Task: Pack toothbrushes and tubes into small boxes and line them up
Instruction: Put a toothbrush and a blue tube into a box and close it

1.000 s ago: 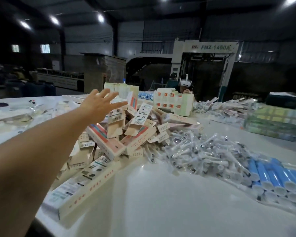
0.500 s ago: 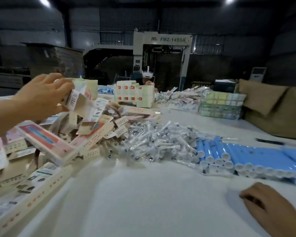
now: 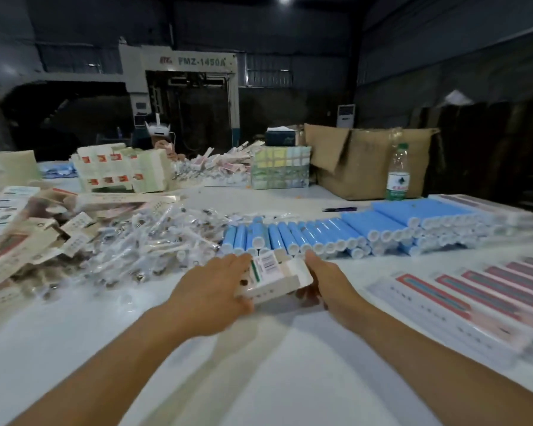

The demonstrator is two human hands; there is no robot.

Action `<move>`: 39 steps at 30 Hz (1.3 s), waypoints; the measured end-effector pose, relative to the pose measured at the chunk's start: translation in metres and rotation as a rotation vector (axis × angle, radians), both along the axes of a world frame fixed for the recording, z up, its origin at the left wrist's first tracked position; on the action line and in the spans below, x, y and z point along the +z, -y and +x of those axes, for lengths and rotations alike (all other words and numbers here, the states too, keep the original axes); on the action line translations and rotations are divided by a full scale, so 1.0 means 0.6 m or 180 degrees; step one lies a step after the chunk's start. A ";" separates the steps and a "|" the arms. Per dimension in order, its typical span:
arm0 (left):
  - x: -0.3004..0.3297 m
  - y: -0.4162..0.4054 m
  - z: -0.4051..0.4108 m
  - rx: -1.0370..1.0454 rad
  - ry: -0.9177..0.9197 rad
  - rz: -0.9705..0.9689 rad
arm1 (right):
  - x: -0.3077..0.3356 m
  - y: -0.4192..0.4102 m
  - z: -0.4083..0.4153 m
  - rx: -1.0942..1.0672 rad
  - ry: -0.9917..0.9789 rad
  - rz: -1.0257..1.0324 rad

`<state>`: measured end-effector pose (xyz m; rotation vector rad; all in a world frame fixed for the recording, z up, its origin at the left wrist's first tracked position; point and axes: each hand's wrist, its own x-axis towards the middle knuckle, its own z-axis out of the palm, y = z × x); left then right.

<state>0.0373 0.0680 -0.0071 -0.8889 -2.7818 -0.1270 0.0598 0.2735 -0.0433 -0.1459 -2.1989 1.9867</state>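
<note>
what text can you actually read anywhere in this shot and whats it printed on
"FMZ-1450A": on the machine's pale header, beside a small red logo too blurred to read.
Small box held in both hands: barcode label, print too small to read.
Bottle label: unreadable.
Lined-up boxes and the loose box pile: print blurred.

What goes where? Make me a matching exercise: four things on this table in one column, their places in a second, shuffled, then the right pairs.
Things
1. small box
2. blue tubes
3. wrapped toothbrushes
4. water bottle

Places
A. standing upright in front of the brown cardboard carton
B. in a loose pile left of the blue tubes
C. held between the left hand and the right hand
D. lined up in rows, white caps toward the camera

Pairs: 1-C, 2-D, 3-B, 4-A
</note>
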 end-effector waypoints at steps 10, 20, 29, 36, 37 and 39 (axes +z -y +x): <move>-0.054 -0.054 0.013 0.0257 -0.0412 -0.0181 | -0.001 -0.014 0.004 -0.0093 -0.0084 0.0055; -0.071 -0.052 0.022 0.0152 -0.0411 -0.0110 | 0.017 -0.027 -0.015 -0.0596 -0.0143 0.1384; -0.072 -0.062 0.026 0.0081 -0.0474 0.0033 | 0.138 0.046 -0.222 -0.0421 -0.0201 0.3426; -0.066 -0.065 0.011 0.0113 -0.0167 -0.0200 | 0.113 0.078 -0.319 -0.0300 0.0795 0.4201; -0.066 -0.065 0.009 0.0125 -0.0145 -0.0191 | 0.107 0.077 -0.324 -0.0336 0.0770 0.4161; -0.068 -0.064 0.009 0.0139 -0.0161 -0.0154 | 0.104 0.073 -0.326 -0.0402 0.0658 0.3948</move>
